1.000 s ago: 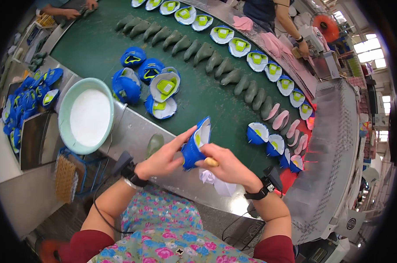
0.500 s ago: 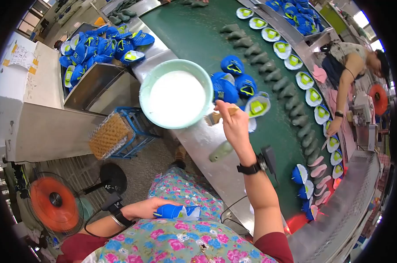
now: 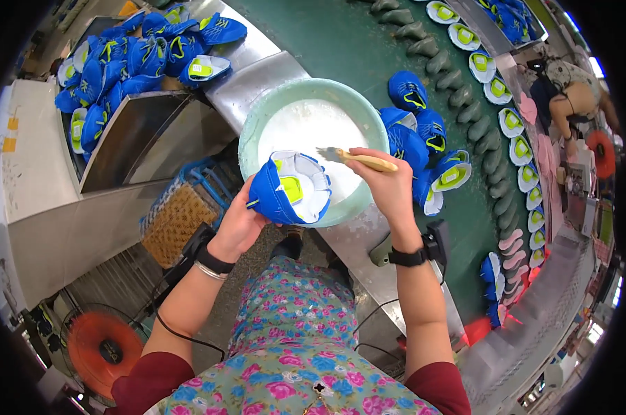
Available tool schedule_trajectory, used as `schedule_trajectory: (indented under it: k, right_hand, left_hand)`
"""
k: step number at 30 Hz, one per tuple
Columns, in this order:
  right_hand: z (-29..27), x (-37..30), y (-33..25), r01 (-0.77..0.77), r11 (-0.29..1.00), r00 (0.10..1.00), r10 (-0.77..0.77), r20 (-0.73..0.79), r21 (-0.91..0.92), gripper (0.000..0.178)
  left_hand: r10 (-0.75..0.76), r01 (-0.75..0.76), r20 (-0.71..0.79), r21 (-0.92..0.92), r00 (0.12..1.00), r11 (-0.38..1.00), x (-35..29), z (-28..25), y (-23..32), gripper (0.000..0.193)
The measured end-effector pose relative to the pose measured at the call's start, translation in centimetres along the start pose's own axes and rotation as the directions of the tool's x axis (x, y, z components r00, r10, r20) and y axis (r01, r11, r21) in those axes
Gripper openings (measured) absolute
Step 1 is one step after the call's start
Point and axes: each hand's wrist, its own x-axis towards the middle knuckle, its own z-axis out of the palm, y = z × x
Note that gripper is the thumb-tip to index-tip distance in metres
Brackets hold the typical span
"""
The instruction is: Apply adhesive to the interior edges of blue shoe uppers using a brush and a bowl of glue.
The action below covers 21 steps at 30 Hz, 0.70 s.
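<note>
My left hand grips a blue shoe upper by its heel end, its white and lime-green underside turned up. The upper is held over the near edge of a pale green basin with white liquid in it. A brush with a wooden handle is in my right hand, fingers closed round the handle. Its bristle end points left above the liquid, a little apart from the upper. Several blue shoe uppers lie right of the basin.
Grey-green shoe lasts and uppers line the green belt. More uppers fill a metal bin on the left. A woven-seat stool and an orange fan stand below. A co-worker works across the belt.
My left hand has raised the upper from my lap to the basin. My right hand now has the brush over the liquid. The head view has shifted.
</note>
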Motion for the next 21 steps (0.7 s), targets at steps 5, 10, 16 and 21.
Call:
schedule_trajectory:
  k: [5,10,16,21]
  right_hand:
    - [0.2,0.2,-4.3,0.132,0.988,0.988,-0.138,0.072,0.076,0.019]
    - [-0.6,-0.7,-1.9,-0.063,0.994,0.989,0.051,-0.137,-0.087,0.016]
    - [-0.3,-3.6,-6.0,-0.194,0.969,0.981,0.195,0.005,0.153,0.019]
    - [-2.8,-2.3,-2.5,-0.098,0.995,0.989,0.101,-0.109,0.036,0.013]
  left_hand:
    - [-0.052,0.052,0.025,-0.026,0.998,0.998,2.4,0.3,0.6,0.050]
    - [0.148,-0.148,0.032,-0.025,0.988,0.989,4.1,0.5,1.0,0.046]
    - [0.339,-0.346,0.068,0.159,0.938,0.925,5.1,1.2,1.4,0.046]
    - [0.227,-0.226,-0.061,0.014,0.972,0.974,5.2,3.4,1.1,0.039]
